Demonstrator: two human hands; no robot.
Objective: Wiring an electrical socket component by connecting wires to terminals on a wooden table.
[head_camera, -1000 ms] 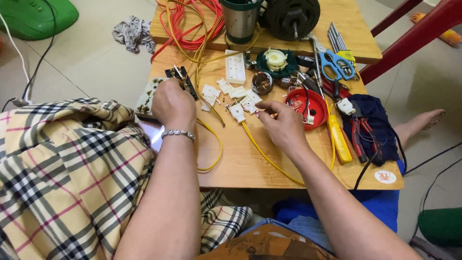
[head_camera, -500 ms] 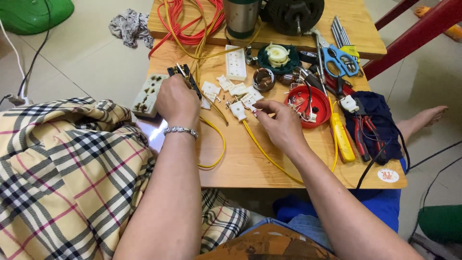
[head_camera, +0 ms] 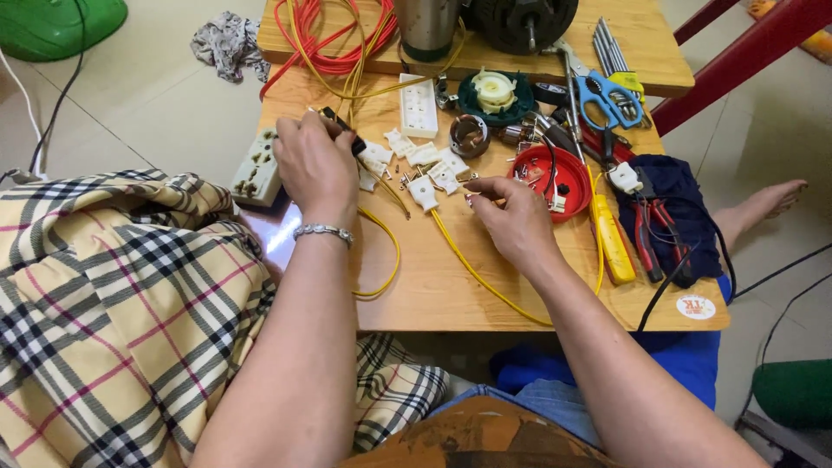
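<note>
I sit at a low light-wood table (head_camera: 485, 295) strewn with tools. A checked yellow cloth (head_camera: 113, 303) covers my left side. My left hand (head_camera: 316, 169), fingers closed, grips a black-handled tool (head_camera: 342, 130) above white plastic plug pieces (head_camera: 425, 160). My right hand (head_camera: 516, 221) pinches something too small to tell, just beside a white plug (head_camera: 424, 192) on a yellow wire (head_camera: 477, 273). A round red plastic dish (head_camera: 550, 178) beside it holds small metal and white parts.

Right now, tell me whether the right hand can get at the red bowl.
Probably yes: the right hand rests on the table just beside the red bowl, and nothing lies between them. Its fingers seem to pinch something small, which may hamper a grip.
</note>
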